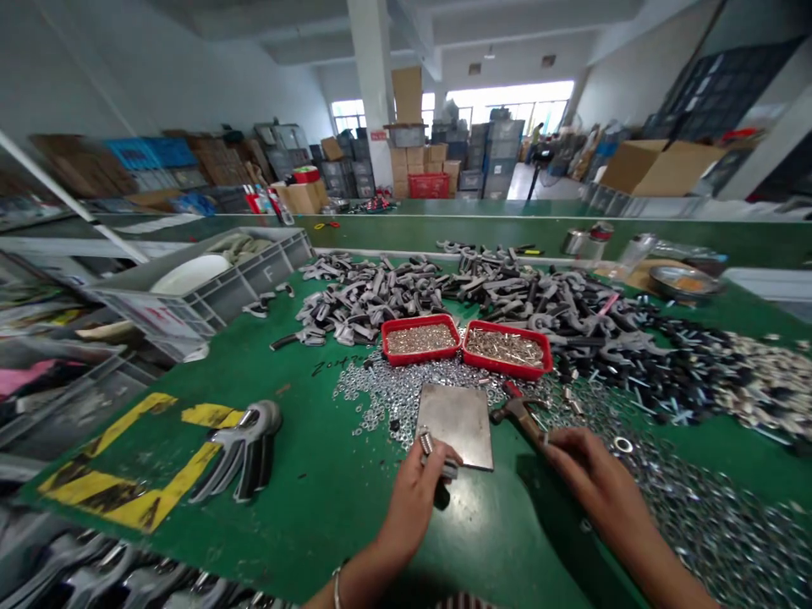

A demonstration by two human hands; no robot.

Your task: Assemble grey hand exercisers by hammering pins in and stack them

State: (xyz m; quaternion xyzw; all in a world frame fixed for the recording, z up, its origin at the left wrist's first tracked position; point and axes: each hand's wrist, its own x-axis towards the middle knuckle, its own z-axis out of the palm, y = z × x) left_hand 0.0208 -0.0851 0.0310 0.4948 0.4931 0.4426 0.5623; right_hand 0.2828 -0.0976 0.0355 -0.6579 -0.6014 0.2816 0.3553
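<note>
My left hand [415, 491] is closed around a grey hand-grip piece [450, 469] with a metal coil spring [426, 442] showing above the thumb. It is just over the front left edge of a square metal plate [455, 423] lying on the green bench. My right hand [587, 469] has its thumb and fingers together at the end of a hammer's handle. The hammer [523, 416] points away from me, its head beside the plate's right edge. Several assembled hand grips [244, 448] lie together at the left.
Two red trays [422, 361] [539, 372] of small metal pins stand behind the plate. Loose nuts [374, 393] surround them, with grey handles [393, 292] heaped behind. Washers [716, 507] and black parts [672, 372] cover the right side. A grey crate [234, 283] stands at the left.
</note>
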